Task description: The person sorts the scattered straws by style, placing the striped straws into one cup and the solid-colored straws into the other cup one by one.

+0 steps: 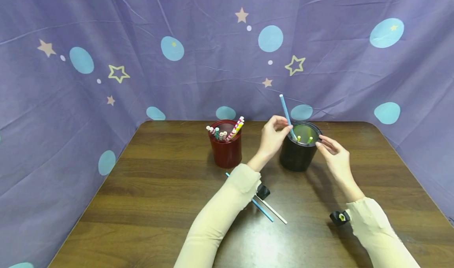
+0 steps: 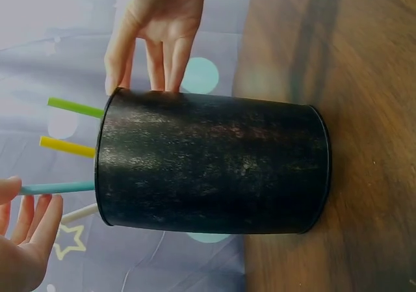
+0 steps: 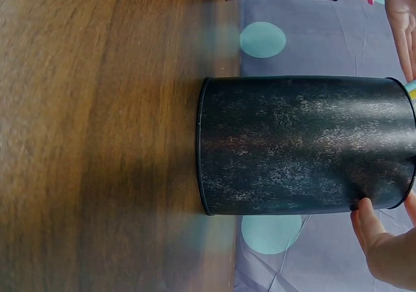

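My left hand pinches a plain blue paper straw, which leans up from the mouth of a black can. The straw's lower end sits inside the rim. At the can's right side my right hand holds the rim between thumb and fingers. A green straw, a yellow straw and a whitish straw also poke out of the can in the left wrist view. The can stands upright on the table.
To the left stands a dark red can with several patterned straws. A blue straw and a white straw lie on the wooden table, the blue one partly under my left sleeve. A purple curtain hangs behind.
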A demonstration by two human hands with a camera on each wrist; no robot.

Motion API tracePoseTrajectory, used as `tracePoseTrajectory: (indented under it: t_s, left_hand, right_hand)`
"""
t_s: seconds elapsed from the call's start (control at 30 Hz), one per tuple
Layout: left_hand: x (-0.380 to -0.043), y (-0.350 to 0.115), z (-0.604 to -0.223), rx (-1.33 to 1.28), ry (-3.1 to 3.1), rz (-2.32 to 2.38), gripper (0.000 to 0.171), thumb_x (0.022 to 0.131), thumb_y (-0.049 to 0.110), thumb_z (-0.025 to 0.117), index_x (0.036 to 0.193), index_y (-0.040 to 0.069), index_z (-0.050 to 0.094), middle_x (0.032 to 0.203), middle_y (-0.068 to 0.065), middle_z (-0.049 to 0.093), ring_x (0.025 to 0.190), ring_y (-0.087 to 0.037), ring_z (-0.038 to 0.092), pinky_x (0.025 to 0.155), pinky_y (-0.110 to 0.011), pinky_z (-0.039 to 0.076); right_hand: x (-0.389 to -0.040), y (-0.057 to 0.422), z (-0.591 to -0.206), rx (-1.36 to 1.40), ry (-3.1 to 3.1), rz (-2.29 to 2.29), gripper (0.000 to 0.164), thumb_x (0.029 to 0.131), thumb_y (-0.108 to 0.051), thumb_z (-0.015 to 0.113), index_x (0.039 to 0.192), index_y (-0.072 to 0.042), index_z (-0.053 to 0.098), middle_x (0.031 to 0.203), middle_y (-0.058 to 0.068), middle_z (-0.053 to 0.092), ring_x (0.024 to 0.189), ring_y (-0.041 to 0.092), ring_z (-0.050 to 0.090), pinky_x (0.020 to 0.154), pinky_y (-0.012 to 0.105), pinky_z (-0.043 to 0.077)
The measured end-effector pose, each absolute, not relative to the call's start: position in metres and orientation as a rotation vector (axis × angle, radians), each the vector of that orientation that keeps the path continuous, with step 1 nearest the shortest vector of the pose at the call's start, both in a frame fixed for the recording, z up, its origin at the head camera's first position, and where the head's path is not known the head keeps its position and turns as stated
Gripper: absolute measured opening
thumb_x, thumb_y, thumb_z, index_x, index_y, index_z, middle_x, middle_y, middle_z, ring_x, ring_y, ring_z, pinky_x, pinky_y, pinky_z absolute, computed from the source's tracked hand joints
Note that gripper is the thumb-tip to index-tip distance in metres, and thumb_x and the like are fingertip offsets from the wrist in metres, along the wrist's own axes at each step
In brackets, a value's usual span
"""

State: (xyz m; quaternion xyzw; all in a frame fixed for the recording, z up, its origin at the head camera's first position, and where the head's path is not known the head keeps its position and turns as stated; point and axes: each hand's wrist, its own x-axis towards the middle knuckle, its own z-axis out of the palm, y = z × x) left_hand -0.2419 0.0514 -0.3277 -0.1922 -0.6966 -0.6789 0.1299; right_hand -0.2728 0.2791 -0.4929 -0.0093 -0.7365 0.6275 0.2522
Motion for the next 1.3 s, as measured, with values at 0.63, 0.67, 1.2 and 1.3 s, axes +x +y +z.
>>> tracePoseTrajectory:
  t_s: [0.63, 0.67, 1.2, 1.3]
  left_hand:
    - [-0.240, 0.030, -0.351, -0.680, -2.202, -1.864, 0.024, 0.076, -0.005, 0.063, 0.098, -0.010, 0.056, 0.091, -0.025, 0.061, 0.084, -0.032, 0.060, 0.071, -0.021, 0.050]
    - [-0.242, 0.029, -0.355, -0.699, -2.210, -1.863, 0.024, 0.076, -0.005, 0.064, 0.098, -0.009, 0.056, 0.091, -0.024, 0.062, 0.084, -0.031, 0.060, 0.071, -0.022, 0.050]
    - [-0.240, 0.000, -0.373, -0.938, -2.378, -1.757, 0.018, 0.078, 0.002, 0.064, 0.094, -0.004, 0.059, 0.090, -0.015, 0.064, 0.082, -0.017, 0.061, 0.073, -0.022, 0.049]
    - [-0.237, -0.005, -0.374, -0.947, -2.414, -1.733, 0.017, 0.078, 0.003, 0.064, 0.094, -0.001, 0.060, 0.090, -0.013, 0.064, 0.082, -0.015, 0.061, 0.072, -0.022, 0.049]
  right_hand:
    - [-0.276, 0.281, -0.496, -0.009, -1.993, 1.721, 0.038, 0.076, -0.024, 0.069, 0.112, -0.016, 0.062, 0.109, 0.004, 0.061, 0.098, 0.011, 0.058, 0.077, 0.013, 0.047]
    - [-0.276, 0.281, -0.496, -0.009, -1.990, 1.727, 0.038, 0.077, -0.024, 0.069, 0.113, -0.016, 0.062, 0.109, 0.004, 0.061, 0.098, 0.011, 0.058, 0.077, 0.013, 0.047]
    - [-0.274, 0.278, -0.493, -0.001, -1.981, 1.726, 0.037, 0.076, -0.023, 0.069, 0.112, -0.015, 0.062, 0.108, 0.004, 0.062, 0.098, 0.012, 0.058, 0.077, 0.013, 0.046]
    - [-0.273, 0.278, -0.492, 0.004, -1.977, 1.729, 0.037, 0.076, -0.023, 0.069, 0.111, -0.014, 0.062, 0.108, 0.004, 0.062, 0.098, 0.012, 0.058, 0.077, 0.013, 0.046]
